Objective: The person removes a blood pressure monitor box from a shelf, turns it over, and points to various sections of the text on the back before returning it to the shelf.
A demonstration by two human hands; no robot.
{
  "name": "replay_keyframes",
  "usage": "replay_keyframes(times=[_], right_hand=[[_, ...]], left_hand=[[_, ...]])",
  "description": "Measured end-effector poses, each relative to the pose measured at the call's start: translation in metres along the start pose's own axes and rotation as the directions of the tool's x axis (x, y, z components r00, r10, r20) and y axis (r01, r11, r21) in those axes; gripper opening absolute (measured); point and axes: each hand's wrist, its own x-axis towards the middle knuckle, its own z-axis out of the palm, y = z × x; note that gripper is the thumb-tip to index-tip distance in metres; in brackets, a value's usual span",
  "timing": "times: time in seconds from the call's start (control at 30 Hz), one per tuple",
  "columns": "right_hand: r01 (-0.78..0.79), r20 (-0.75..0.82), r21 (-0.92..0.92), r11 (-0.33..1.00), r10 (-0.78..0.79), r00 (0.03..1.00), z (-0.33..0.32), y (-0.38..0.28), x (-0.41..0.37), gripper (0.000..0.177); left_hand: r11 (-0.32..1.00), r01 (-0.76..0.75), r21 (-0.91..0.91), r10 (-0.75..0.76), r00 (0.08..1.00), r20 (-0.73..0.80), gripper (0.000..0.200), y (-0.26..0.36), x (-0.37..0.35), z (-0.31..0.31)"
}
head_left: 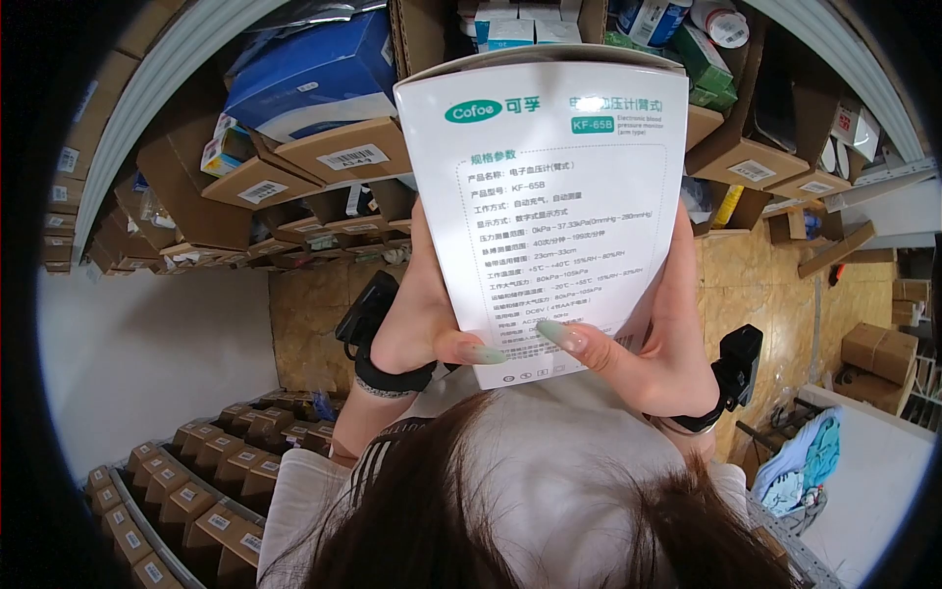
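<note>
A white Cofoe box (pixel 559 221) with green lettering and lines of black print stands in the middle of the view, held up between both hands. My left hand (pixel 427 319) grips its left side, the thumb lying across the lower front face. On the opposite side my right hand (pixel 657 344) holds the lower right part, its thumb also pressed on the printed face. The other fingers of both hands are mostly hidden behind the box. Each wrist wears a black strap with a black device.
Shelves of cardboard bins with barcode labels (pixel 353 157) run across the top, one holding a blue box (pixel 314 79). Rows of small cartons (pixel 186 501) are at the lower left. At the right are a cardboard box (pixel 880 353) and teal cloth (pixel 822 452).
</note>
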Motion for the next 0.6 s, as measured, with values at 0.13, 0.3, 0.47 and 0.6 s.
replay_keyframes(times=[0.13,0.3,0.47,0.6], right_hand=[[-0.013,-0.001,0.028,1.000,0.013,1.000,-0.0004,0.0000,-0.0003,0.093],[-0.020,0.020,0.010,1.000,0.020,1.000,-0.0032,-0.0006,-0.0006,0.094],[-0.013,0.033,0.039,0.999,0.011,0.999,-0.0052,0.0001,-0.0003,0.094],[-0.025,0.048,0.023,0.999,0.024,0.999,-0.0065,-0.0003,-0.0002,0.092]], left_hand=[[1.000,-0.002,-0.008,0.002,1.000,-0.005,0.138,0.0015,-0.0006,0.0017],[1.000,-0.019,-0.016,0.019,1.000,0.003,0.138,-0.0028,-0.0006,-0.0003],[1.000,-0.001,0.000,0.001,1.000,0.000,0.139,-0.0021,-0.0011,-0.0003],[0.999,-0.009,0.036,0.009,1.000,-0.007,0.140,-0.0033,-0.0009,-0.0015]])
